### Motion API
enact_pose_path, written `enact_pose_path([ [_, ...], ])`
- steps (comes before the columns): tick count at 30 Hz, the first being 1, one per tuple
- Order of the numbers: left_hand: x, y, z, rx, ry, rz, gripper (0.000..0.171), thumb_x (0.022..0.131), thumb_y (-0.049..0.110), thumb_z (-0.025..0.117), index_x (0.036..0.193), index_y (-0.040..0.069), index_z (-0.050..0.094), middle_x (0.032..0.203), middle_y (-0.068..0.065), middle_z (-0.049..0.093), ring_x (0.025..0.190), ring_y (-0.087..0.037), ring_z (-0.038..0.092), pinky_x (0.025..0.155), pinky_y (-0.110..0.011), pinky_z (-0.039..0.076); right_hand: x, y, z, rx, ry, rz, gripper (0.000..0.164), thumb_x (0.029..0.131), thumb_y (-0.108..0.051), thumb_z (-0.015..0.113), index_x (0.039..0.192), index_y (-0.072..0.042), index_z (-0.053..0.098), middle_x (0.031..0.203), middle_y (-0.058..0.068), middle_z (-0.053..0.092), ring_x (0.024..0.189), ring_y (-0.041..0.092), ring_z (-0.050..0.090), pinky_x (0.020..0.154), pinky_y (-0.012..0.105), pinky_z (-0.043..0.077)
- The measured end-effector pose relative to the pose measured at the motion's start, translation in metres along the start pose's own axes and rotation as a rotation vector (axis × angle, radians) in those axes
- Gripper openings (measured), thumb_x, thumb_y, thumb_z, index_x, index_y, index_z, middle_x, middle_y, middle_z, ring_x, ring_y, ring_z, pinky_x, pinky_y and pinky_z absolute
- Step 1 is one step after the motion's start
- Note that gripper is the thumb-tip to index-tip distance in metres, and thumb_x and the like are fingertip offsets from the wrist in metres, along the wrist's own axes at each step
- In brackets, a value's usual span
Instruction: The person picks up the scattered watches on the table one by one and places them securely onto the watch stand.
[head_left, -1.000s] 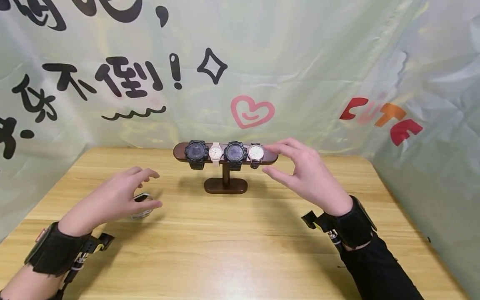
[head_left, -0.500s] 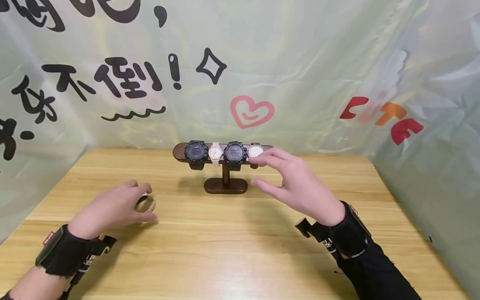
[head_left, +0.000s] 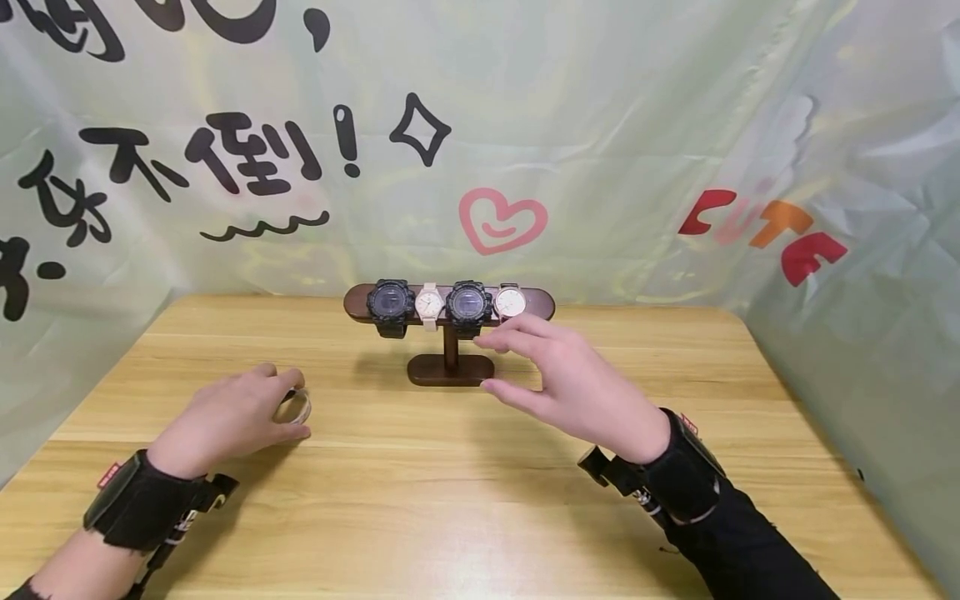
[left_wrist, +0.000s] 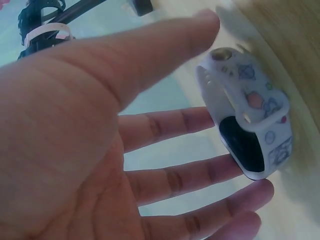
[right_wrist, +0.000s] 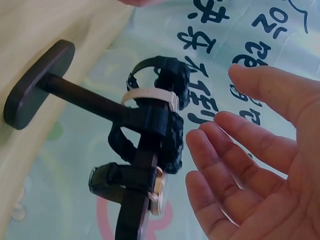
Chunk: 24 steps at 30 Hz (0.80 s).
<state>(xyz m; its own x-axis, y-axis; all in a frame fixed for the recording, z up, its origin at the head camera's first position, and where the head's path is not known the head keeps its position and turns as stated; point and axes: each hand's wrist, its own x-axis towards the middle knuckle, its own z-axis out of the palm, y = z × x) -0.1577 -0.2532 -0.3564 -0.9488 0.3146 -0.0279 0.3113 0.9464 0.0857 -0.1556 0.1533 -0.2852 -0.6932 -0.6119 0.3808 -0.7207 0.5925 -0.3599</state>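
A white fitness band with printed pictures and a dark oval face lies on the table at the left. Around it is my left hand, its fingertips right at the band's face and the thumb near the opposite end of the strap. My right hand, relaxed and holding nothing, hovers in front of the dark wooden watch stand. On the stand's bar sit two black digital watches, a small pale pink watch between them, and a round white-faced watch at the right.
The wooden table reaches back to a pale green cloth backdrop with black lettering and a pink heart. The same cloth hangs along the right side. The stand's base rests near the table's back.
My left hand has come down around the fitness band, which has tipped slightly. My right hand has drawn back leftward and down from the stand's right end.
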Motion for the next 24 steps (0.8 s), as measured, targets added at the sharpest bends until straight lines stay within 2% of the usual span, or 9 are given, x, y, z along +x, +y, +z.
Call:
enact_pose_path([
  [5, 0.001, 0.001, 0.002, -0.001, 0.022, 0.035, 0.053, 0.083, 0.043, 0.091, 0.122, 0.016, 0.069, 0.093, -0.003, 0.062, 0.068, -0.017, 0.054, 0.052, -0.034, 0.044, 0.001, 0.000, 0.007, 0.013, -0.025, -0.027, 0.041, 0.097, -0.027, 0.083, 0.135, -0.013, 0.074, 0.129, 0.000, 0.070, 0.076, 0.002, 0.063, 0.080, 0.026, 0.061],
  [7, 0.002, 0.002, 0.002, -0.007, 0.020, 0.051, 0.051, 0.083, 0.040, 0.092, 0.122, 0.017, 0.069, 0.095, -0.003, 0.063, 0.069, -0.016, 0.054, 0.052, -0.034, 0.046, 0.001, 0.000, 0.009, 0.005, -0.030, -0.041, 0.040, 0.097, -0.028, 0.083, 0.133, -0.013, 0.075, 0.127, -0.002, 0.070, 0.091, 0.004, 0.065, 0.088, 0.028, 0.062],
  [13, 0.005, 0.006, 0.002, -0.002, 0.034, 0.108, 0.044, 0.078, 0.028, 0.094, 0.114, 0.024, 0.070, 0.097, -0.001, 0.066, 0.072, -0.015, 0.056, 0.056, -0.035, 0.049, 0.001, 0.001, 0.015, -0.002, -0.063, -0.035, 0.040, 0.097, -0.029, 0.083, 0.132, -0.013, 0.075, 0.128, -0.002, 0.071, 0.098, 0.007, 0.067, 0.090, 0.028, 0.062],
  [19, 0.007, 0.009, 0.003, -0.006, 0.049, 0.131, 0.037, 0.080, 0.034, 0.093, 0.108, 0.028, 0.069, 0.098, -0.001, 0.066, 0.072, -0.015, 0.055, 0.059, -0.036, 0.050, 0.002, 0.001, 0.022, -0.009, -0.119, -0.009, 0.041, 0.099, -0.031, 0.080, 0.136, -0.014, 0.074, 0.127, -0.002, 0.071, 0.096, 0.008, 0.064, 0.087, 0.028, 0.060],
  [24, 0.007, 0.009, 0.003, -0.032, 0.053, 0.084, 0.041, 0.083, 0.042, 0.091, 0.114, 0.024, 0.070, 0.103, -0.003, 0.068, 0.075, -0.018, 0.061, 0.059, -0.041, 0.054, 0.003, 0.002, 0.025, -0.014, -0.136, -0.017, 0.041, 0.099, -0.031, 0.080, 0.136, -0.014, 0.074, 0.126, -0.001, 0.070, 0.102, 0.010, 0.067, 0.092, 0.030, 0.062],
])
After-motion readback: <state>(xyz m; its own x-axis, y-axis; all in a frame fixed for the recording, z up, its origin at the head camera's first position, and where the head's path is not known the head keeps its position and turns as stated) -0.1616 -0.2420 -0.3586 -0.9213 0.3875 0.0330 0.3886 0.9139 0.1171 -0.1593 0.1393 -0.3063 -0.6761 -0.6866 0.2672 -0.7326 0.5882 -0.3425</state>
